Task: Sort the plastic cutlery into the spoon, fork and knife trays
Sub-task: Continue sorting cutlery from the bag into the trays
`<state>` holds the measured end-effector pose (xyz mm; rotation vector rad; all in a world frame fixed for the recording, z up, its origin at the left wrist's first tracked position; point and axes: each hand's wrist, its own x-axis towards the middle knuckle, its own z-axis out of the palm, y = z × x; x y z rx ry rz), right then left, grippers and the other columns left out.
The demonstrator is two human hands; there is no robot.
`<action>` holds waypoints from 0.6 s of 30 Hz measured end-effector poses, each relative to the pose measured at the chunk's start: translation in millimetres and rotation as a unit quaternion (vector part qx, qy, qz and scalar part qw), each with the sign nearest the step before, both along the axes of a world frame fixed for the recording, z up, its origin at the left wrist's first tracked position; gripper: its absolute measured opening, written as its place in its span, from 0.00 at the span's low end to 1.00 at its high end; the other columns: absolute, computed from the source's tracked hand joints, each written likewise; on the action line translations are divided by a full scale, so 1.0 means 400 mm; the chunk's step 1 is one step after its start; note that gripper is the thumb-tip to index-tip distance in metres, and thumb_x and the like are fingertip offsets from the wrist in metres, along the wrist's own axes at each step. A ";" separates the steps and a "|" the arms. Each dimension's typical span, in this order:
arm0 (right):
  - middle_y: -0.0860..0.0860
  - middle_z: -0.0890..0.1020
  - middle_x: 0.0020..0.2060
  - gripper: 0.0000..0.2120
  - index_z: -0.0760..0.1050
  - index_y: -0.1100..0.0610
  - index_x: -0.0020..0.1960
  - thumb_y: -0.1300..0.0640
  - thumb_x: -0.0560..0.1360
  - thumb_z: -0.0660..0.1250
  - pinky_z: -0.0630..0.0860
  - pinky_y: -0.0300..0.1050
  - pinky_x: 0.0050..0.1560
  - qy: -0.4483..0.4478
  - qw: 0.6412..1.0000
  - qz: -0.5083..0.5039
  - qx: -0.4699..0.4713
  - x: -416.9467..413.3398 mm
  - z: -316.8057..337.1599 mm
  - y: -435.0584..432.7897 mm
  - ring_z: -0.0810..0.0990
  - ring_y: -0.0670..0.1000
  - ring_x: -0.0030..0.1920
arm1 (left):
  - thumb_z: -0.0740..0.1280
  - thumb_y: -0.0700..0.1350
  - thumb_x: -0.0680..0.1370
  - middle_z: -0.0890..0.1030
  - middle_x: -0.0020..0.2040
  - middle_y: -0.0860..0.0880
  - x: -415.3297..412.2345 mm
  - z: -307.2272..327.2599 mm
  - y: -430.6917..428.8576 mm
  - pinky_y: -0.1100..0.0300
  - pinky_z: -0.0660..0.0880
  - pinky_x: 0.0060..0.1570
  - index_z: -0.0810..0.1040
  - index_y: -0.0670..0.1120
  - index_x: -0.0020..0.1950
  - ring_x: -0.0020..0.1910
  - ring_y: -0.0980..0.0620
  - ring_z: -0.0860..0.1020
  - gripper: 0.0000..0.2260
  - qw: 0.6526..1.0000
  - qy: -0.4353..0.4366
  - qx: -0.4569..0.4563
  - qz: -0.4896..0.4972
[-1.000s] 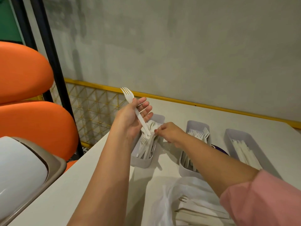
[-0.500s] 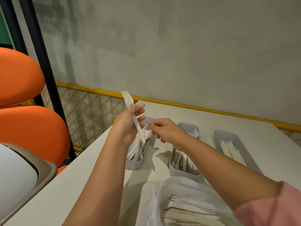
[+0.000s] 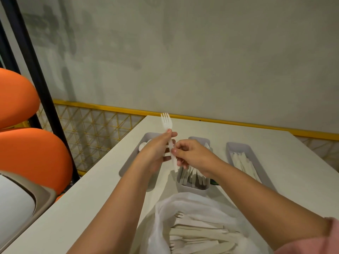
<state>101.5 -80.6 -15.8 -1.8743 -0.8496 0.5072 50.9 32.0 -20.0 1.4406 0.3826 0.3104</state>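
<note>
My left hand (image 3: pixel 156 153) holds a white plastic fork (image 3: pixel 166 123) upright, tines up, above the left tray (image 3: pixel 126 165). My right hand (image 3: pixel 190 154) pinches the fork's handle low down with thumb and forefinger. Three grey trays stand in a row on the white table (image 3: pixel 91 195): the left one shows a spoon bowl, the middle tray (image 3: pixel 190 187) holds forks, the right tray (image 3: pixel 236 147) holds knives. Near me lies a clear plastic bag (image 3: pixel 183 206) with several mixed white cutlery pieces (image 3: pixel 200 235).
Two orange chair backs (image 3: pixel 33 158) and a black post (image 3: pixel 36 76) stand left of the table. A white and grey bin lid (image 3: pixel 18 206) sits at the lower left. A yellow mesh rail (image 3: pixel 95 129) runs under the grey wall behind the table.
My right hand rose from the left tray and took hold of the fork's handle. The fork turned more upright and both hands shifted right, toward the middle tray.
</note>
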 end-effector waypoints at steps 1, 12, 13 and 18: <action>0.52 0.75 0.28 0.06 0.75 0.56 0.43 0.60 0.78 0.62 0.70 0.38 0.30 0.002 1.000 -0.019 -0.001 0.009 -0.003 -0.015 0.72 0.49 0.29 | 0.55 0.51 0.82 0.76 0.48 0.49 0.003 -0.006 -0.005 0.59 0.72 0.42 0.74 0.45 0.63 0.45 0.51 0.76 0.16 0.999 0.016 0.037 0.006; 0.56 0.76 0.28 0.25 0.61 0.64 0.71 0.66 0.76 0.64 0.73 0.37 0.26 0.025 0.976 -0.174 -0.130 0.079 -0.054 -0.093 0.73 0.49 0.24 | 0.57 0.33 0.77 0.72 0.41 0.52 0.023 -0.089 -0.042 0.65 0.68 0.35 0.71 0.44 0.65 0.37 0.55 0.70 0.18 0.963 0.154 0.218 -0.036; 0.56 0.75 0.27 0.23 0.61 0.65 0.70 0.66 0.77 0.63 0.73 0.38 0.26 0.019 0.975 -0.171 -0.142 0.079 -0.056 -0.091 0.73 0.49 0.24 | 0.57 0.32 0.76 0.71 0.40 0.52 0.022 -0.091 -0.044 0.65 0.68 0.35 0.71 0.44 0.65 0.37 0.56 0.70 0.19 0.959 0.161 0.227 -0.044; 0.57 0.74 0.27 0.06 0.69 0.63 0.40 0.70 0.75 0.61 0.73 0.39 0.27 0.010 0.966 -0.187 -0.177 0.079 -0.053 -0.077 0.73 0.47 0.17 | 0.56 0.30 0.76 0.72 0.40 0.51 0.012 -0.096 -0.049 0.65 0.68 0.33 0.72 0.42 0.64 0.36 0.55 0.70 0.19 0.951 0.174 0.248 -0.058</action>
